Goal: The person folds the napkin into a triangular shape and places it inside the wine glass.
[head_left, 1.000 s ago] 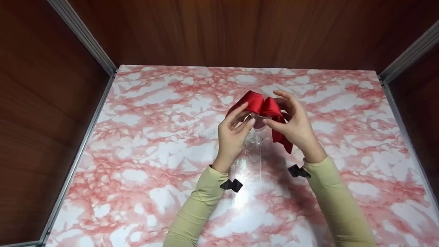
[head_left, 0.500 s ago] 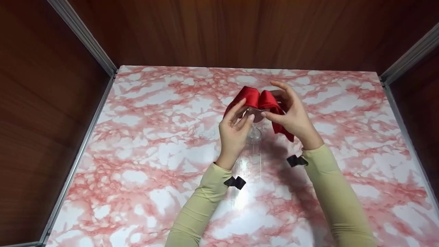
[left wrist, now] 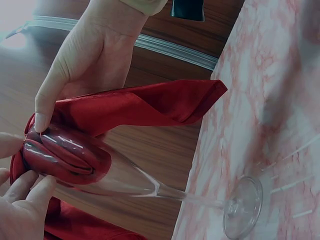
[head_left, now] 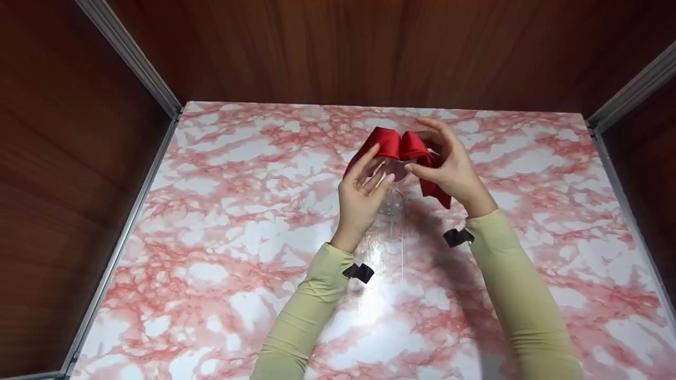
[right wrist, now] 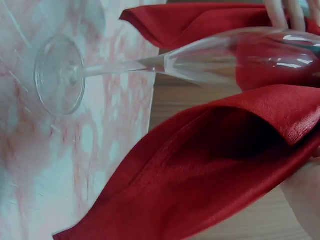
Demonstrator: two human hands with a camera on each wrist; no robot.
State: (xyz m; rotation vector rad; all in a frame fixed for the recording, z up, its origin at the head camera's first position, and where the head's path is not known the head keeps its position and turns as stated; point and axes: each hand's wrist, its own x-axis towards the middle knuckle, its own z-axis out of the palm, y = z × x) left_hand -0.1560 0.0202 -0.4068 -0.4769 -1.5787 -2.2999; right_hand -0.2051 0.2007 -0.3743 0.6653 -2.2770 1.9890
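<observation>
A clear champagne flute stands near the middle of the table, with a red satin napkin tucked into its bowl. The napkin spills over the rim and hangs in a loose wing on each side. My left hand holds the flute's bowl close to the rim, its fingers between glass and napkin. On the other side, my right hand pinches the napkin at the rim, thumb in front and curled fingers partly hidden behind the cloth. The flute's round foot shows close to the tabletop.
The tabletop has a glossy red-and-white marbled pattern. Dark wood panels rise behind it and at both sides, with metal rails at the corners. Each wrist carries a small black camera.
Both hands have shifted slightly away from me, toward the back panel, with the flute and napkin moving along. The grips look much the same.
</observation>
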